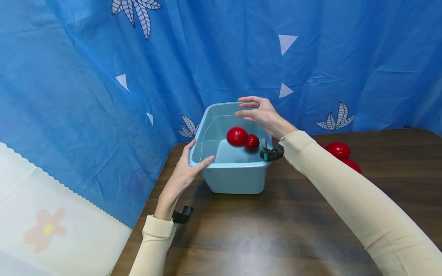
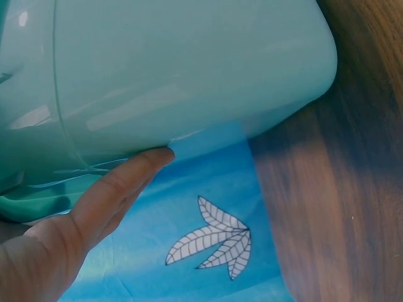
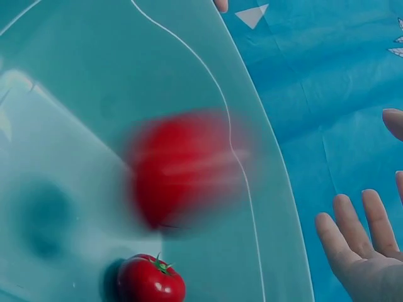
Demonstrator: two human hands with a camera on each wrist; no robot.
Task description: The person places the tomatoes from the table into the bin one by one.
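Note:
A light blue plastic tub (image 1: 235, 178) stands on the table. My left hand (image 1: 183, 170) holds its near left corner, thumb at the rim and fingers along the outer wall; in the left wrist view the fingers (image 2: 119, 189) lie against that wall. Above the tub's far right rim is my right hand (image 1: 260, 113), fingers parted and holding nothing. Below it a red tomato (image 1: 237, 137) is in mid-air inside the tub, strongly blurred in the right wrist view, with a shadow on the floor. Another tomato (image 3: 151, 280) with a green stem rests on the tub's floor.
Several more tomatoes (image 1: 338, 150) lie on the brown wooden table (image 1: 310, 214) to the right, partly hidden behind the right sleeve (image 1: 345, 195). A blue patterned curtain (image 1: 221, 57) hangs right behind the tub. To the left is a pale cloth (image 1: 62, 214) with a flower print.

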